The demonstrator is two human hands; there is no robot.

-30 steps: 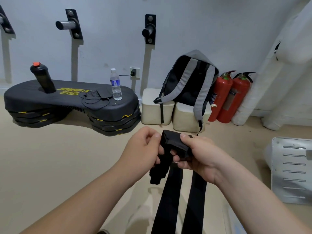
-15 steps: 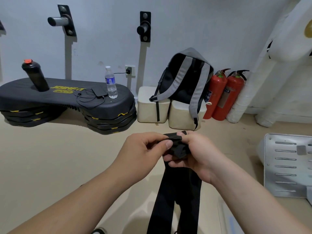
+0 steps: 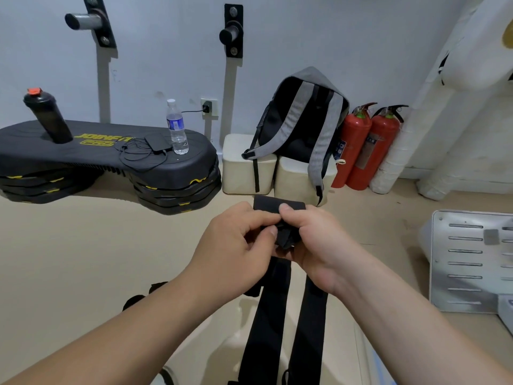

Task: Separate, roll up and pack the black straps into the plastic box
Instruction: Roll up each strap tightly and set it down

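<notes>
Both hands meet at the middle of the view around a black strap (image 3: pixel 265 323). My left hand (image 3: pixel 236 254) pinches its folded top from the left. My right hand (image 3: pixel 313 248) grips the same bundle from the right, thumb on top. A flat black end (image 3: pixel 273 205) sticks up behind my fingers. Two long black bands hang straight down from my hands to the bottom edge. More black strap pieces (image 3: pixel 144 295) lie on the floor behind my left forearm. No plastic box is clearly visible.
A black step platform (image 3: pixel 91 159) holds a dark shaker bottle (image 3: pixel 47 115), a water bottle (image 3: pixel 176 127) and a cabled device. A grey backpack (image 3: pixel 302 120) rests on cream blocks, beside two red fire extinguishers (image 3: pixel 366 145). A slotted metal panel (image 3: pixel 472 259) lies at right.
My hands have kept working the strap's top: the bundle turned, a flat end now stands up behind my fingers, and the two hanging bands have spread apart again.
</notes>
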